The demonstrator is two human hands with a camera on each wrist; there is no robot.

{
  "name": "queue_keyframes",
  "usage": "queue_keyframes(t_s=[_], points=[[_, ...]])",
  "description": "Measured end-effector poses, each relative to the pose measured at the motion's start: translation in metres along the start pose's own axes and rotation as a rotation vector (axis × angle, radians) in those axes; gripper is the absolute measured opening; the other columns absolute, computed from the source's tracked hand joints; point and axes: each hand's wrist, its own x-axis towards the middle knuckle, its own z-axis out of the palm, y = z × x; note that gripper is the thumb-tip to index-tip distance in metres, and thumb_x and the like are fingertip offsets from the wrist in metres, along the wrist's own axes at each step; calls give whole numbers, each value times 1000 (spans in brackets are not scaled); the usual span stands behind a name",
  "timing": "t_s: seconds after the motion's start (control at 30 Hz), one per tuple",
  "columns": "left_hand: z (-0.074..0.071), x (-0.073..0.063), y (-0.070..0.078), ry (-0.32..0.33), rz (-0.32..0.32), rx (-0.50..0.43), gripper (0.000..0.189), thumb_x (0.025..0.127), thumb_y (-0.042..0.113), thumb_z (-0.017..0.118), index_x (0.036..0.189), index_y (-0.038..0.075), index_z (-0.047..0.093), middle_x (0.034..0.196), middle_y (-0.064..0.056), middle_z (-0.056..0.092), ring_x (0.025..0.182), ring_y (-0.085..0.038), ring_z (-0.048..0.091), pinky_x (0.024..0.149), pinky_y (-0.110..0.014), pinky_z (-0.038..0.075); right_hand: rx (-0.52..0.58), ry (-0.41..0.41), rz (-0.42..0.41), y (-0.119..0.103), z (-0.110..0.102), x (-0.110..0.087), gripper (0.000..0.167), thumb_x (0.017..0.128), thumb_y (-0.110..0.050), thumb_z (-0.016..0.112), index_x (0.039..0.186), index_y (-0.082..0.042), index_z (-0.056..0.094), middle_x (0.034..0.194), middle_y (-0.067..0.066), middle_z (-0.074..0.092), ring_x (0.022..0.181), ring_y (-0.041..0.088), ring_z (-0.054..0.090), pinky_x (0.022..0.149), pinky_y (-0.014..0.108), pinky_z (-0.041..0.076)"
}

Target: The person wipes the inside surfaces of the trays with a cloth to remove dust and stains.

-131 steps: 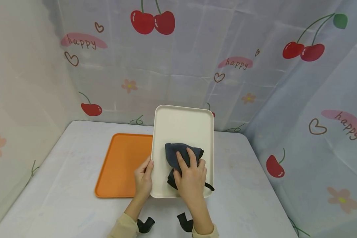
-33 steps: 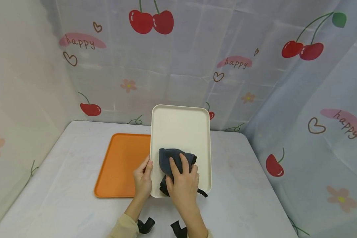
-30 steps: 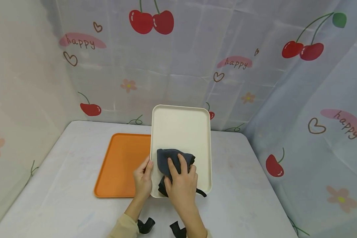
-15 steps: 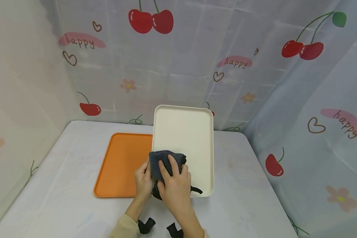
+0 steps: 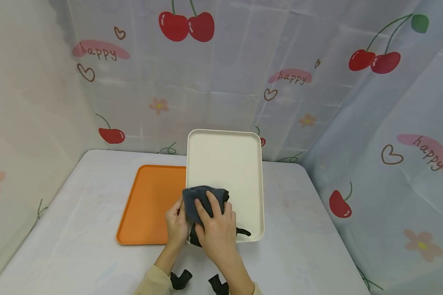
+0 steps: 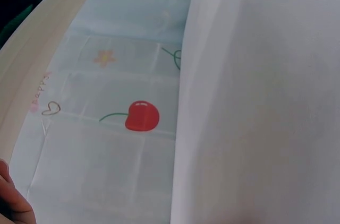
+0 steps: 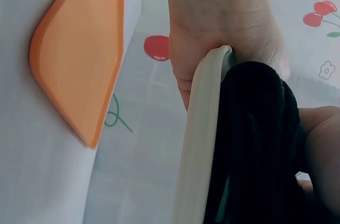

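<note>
In the head view a cream tray [image 5: 225,157] is held up, tilted towards me. My left hand [image 5: 177,226] grips its left rim, thumb on the near side. A dark grey cloth [image 5: 193,205], folded into a pad, lies against the tray's lower left part. My right hand [image 5: 218,231] holds this cloth from above, its fingers spread and bent over it. A black strip [image 5: 244,232] sticks out to the right from under that hand. In the right wrist view the cloth [image 7: 255,144] lies along the cream rim [image 7: 197,144], close to the left wrist.
An orange tray [image 5: 151,200] lies on the white table [image 5: 291,246], its right side hidden behind the cream one. Black angled pieces [image 5: 181,280] show beside both wrists. Curtains [image 5: 229,53] printed with cherries surround the table.
The right hand has slid the cloth leftwards and slightly down across the cream tray to its left rim. Over the last half second the tray has shifted slightly left. The left hand keeps its grip.
</note>
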Motion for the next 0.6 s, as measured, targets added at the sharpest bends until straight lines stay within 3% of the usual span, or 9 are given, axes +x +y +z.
queue_keyframes(t_s=[0.3, 0.5, 0.6], points=[[0, 1, 0, 13, -4, 52, 34, 104, 6, 43, 129, -14, 55, 127, -27, 59, 116, 1, 58, 94, -14, 48, 4, 31, 19, 6, 2, 0, 52, 73, -23, 80, 124, -24, 69, 141, 9, 52, 92, 34, 49, 64, 35, 36], [-1, 1, 0, -9, -21, 60, 37, 105, 8, 42, 133, -15, 48, 136, -28, 52, 125, 0, 50, 100, -15, 43, -3, 49, 40, 10, 1, 0, 53, 72, -23, 82, 123, -24, 70, 140, 9, 53, 93, 35, 49, 64, 35, 36], [-1, 1, 1, 2, -41, 80, 39, 104, 9, 43, 134, -16, 47, 138, -27, 50, 131, -11, 47, 102, -13, 40, -6, 51, 58, 13, 0, 0, 53, 72, -23, 82, 123, -24, 70, 140, 10, 53, 94, 36, 49, 65, 35, 36]])
